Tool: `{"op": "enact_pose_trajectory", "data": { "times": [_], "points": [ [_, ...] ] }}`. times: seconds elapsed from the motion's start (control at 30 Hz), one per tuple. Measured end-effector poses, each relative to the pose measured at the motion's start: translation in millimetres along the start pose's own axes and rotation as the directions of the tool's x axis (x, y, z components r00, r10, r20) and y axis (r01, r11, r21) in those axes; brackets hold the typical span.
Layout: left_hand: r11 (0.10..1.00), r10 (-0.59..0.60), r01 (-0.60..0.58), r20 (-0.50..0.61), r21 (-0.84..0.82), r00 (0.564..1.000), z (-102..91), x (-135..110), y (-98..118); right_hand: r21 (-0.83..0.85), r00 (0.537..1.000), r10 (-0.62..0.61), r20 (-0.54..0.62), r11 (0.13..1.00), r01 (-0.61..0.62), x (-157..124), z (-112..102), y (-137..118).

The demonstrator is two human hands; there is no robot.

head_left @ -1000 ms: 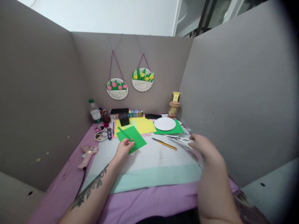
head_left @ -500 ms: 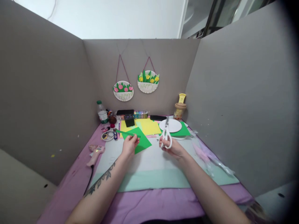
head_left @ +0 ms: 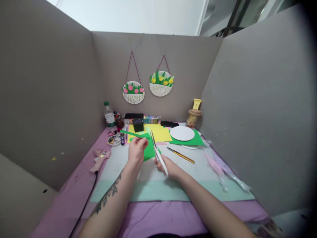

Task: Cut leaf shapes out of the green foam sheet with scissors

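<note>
Though well apart earlier, scissors (head_left: 158,155) now near green strip (head_left: 135,134)

Soft light; white wall (head_left: 143,16) bright, grey panels (head_left: 49,82) dimmer; faint shadows on mat (head_left: 119,162); right edge black.

A pink glue gun (head_left: 101,160) lies left of the left grip (head_left: 137,151); a green-capped bottle (head_left: 110,119) stands farther off that side. Beyond the same grip sits a black box (head_left: 138,125). Right of the right grip (head_left: 169,166) lie slim yellow-and-black tools (head_left: 182,155), then clear plastic packets (head_left: 218,168).
</note>
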State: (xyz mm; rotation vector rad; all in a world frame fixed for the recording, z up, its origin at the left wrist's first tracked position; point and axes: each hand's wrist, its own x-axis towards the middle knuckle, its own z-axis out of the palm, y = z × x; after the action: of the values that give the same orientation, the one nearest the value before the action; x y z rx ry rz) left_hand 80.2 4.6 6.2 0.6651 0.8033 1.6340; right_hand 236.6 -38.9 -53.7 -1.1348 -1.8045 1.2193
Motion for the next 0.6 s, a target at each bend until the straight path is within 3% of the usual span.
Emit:
{"op": "enact_pose_trajectory", "data": {
  "times": [0.3, 0.6],
  "points": [
    [0.978, 0.129, -0.135, 0.052, 0.161, 0.990, -5.9, -5.6, -6.9, -0.008, 1.000, 0.012, 0.010, 1.000, -0.012, 0.3, 10.7, 8.8],
    [0.953, 0.161, -0.168, 0.048, 0.253, 0.986, -8.2, -5.9, -11.0, 0.035, 0.999, -0.011, 0.035, 0.999, 0.010, -0.7, 10.6, 9.1]
  ]
}}
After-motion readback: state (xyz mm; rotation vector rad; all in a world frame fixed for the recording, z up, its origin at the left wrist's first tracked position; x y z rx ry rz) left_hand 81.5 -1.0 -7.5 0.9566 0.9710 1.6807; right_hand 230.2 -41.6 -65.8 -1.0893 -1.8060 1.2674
